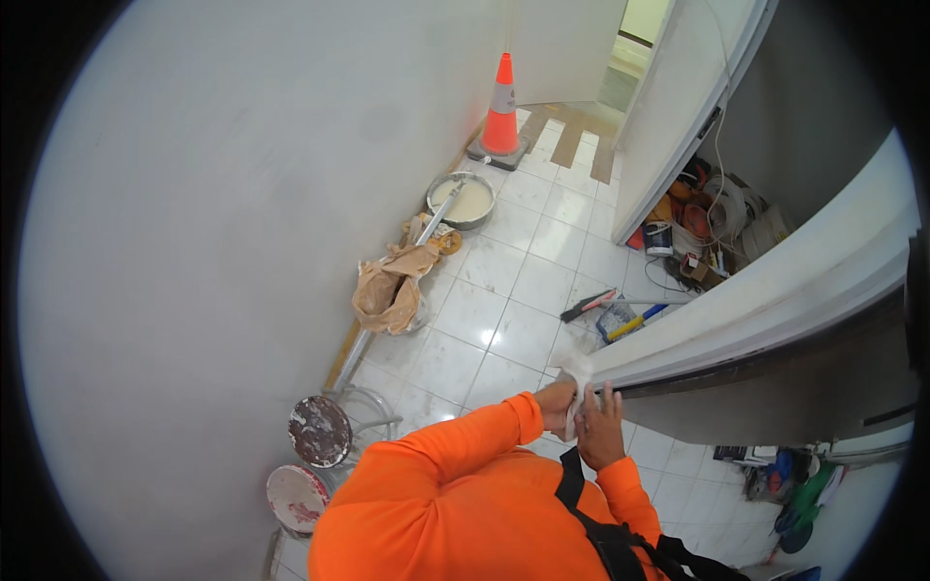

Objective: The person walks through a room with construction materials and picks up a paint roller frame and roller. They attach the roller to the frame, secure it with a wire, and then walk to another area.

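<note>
White tiles (523, 329) (glossy) lie between pale wall (232, 213) and white frame (756, 310).

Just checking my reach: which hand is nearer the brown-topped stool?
Left. The left hand is to the right of the stool; the right hand is farther right, beyond the left.

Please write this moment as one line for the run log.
left hand: holds white crumpled material | right hand: open, beside it | beyond: dustpan, traffic cone
</note>
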A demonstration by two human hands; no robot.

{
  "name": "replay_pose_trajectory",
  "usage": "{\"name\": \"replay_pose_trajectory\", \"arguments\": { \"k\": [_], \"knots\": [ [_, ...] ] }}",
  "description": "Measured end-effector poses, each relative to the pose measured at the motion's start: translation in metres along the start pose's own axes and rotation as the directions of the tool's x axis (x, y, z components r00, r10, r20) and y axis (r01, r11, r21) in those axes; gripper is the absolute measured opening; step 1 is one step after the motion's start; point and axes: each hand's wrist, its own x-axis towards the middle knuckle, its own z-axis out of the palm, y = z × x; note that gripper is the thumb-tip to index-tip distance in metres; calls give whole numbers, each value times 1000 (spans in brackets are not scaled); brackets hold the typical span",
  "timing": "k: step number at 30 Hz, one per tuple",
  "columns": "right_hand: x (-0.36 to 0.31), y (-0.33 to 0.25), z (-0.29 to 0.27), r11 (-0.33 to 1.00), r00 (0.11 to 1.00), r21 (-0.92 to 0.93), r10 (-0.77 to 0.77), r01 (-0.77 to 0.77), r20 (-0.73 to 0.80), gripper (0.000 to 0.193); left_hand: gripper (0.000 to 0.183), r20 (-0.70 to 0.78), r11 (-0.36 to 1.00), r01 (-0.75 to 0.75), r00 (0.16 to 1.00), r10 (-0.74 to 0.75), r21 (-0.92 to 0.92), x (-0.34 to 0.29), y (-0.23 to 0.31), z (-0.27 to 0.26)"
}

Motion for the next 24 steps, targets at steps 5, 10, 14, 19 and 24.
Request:
{"name": "replay_pose_trajectory", "arguments": {
  "k": [5, 10, 14, 19, 24],
  "knots": [
    [-2, 4, 31, 998, 996, 51, -32, 36, -82, 62, 31, -273, 990, 1, 961, 39, 144, 4, -27, 11],
    [-1, 5, 29, 950, 961, 280, 196, -137, -195, 70, 35, -200, 998, -62, 977, 68, 34, 10, -23, 13],
    [9, -7, 4, 622, 888, 733, 457, -274, -56, 74, 39, -52, 950, -205, 973, 223, 237, 50, -44, -51],
    [-9, 5, -30, 306, 828, 940, 558, -150, -50, 70, 34, -17, 965, -264, 964, 264, -6, 12, 10, -45],
    [-21, 10, -39, 583, 927, 778, 375, -233, -3, 64, 33, 102, 990, -41, 993, 55, -135, -28, 19, 2]
  ]
}}
